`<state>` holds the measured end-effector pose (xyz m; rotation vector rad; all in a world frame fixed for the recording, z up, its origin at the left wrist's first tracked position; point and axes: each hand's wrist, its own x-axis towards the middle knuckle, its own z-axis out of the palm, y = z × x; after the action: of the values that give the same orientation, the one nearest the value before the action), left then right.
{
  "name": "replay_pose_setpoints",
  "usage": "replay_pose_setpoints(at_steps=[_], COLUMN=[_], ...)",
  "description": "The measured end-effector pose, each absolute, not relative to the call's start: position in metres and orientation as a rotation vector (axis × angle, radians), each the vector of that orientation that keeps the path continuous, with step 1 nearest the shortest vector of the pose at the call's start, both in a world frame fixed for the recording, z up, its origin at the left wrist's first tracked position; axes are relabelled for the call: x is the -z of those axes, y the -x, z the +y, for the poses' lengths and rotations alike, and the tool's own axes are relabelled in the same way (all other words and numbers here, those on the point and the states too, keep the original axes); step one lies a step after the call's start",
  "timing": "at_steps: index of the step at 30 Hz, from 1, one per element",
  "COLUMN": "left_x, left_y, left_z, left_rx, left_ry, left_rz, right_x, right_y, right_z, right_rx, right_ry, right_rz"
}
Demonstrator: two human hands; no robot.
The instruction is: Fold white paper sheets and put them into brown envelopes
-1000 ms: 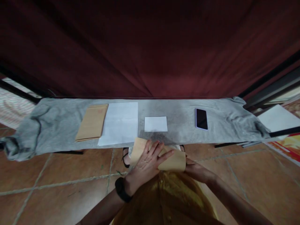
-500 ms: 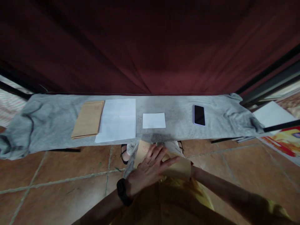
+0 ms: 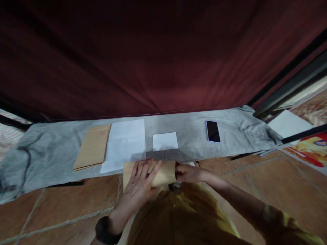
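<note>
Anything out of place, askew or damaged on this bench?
Nothing spilled or damaged. The grey cloth is bunched at both ends, and the white sheet reaches its front edge. The left hand and right hand hold a brown envelope.

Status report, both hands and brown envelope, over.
Left hand flat on brown envelope, right hand gripping its right end. Envelope at near edge of grey cloth. White card just beyond.
</note>
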<state>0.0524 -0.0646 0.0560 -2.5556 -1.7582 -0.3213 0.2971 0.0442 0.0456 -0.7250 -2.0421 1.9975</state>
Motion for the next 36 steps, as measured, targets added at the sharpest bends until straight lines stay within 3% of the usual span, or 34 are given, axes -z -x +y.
replay_pose_setpoints(at_steps=[3, 9, 16, 21, 27, 36], left_x=[-0.056, -0.048, -0.037, -0.036, -0.034, -0.030], left_y=[-0.018, 0.013, 0.017, 0.023, 0.032, 0.035], left_z=[-0.060, -0.053, -0.052, -0.053, -0.054, -0.046], left_rx=[0.351, 0.379, 0.362, 0.407, 0.495, 0.557], left_ry=[2.369, 2.163, 2.112, 2.112, 2.134, 2.154], left_rz=[-1.864, -2.035, -2.059, -2.109, -2.168, -2.252], right_x=[-0.039, -0.012, 0.011, 0.021, 0.033, -0.016], right_y=[-0.303, -0.270, -0.228, -0.236, -0.253, -0.296], right_z=[0.074, 0.131, 0.132, 0.140, 0.147, 0.111], right_rx=[-1.897, -0.767, -0.512, -0.652, -0.817, -1.602], right_ry=[0.862, 1.802, 2.109, 2.070, 1.702, 1.137], right_rz=[-1.936, -2.003, -2.110, -1.969, -1.844, -1.102])
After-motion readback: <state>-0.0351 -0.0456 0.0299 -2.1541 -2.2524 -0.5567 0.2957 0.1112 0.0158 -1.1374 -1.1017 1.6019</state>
